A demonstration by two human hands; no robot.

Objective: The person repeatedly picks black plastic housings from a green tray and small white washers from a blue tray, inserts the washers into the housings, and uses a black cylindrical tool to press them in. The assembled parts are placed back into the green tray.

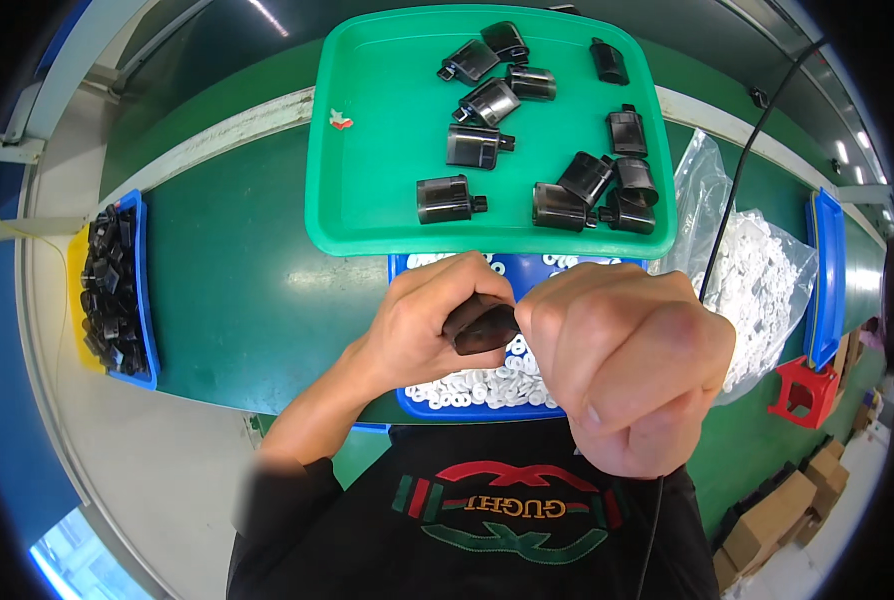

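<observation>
Right now the left hand [422,320] grips a dark smoky plastic cartridge [480,325] above the blue bin of small white rings [467,388], and the right hand [627,360] is fisted against its end. Judging by this, about a dozen like cartridges lie in the green plastic tray [387,170], while many more wait in the blue-and-yellow side bin [112,290]

Dark cartridge [481,326] mostly hidden inside both fists. Blue tray [403,264] of white rings largely covered by hands. Right fingers' [567,300] contact point unseen. Wrist blurred.
</observation>
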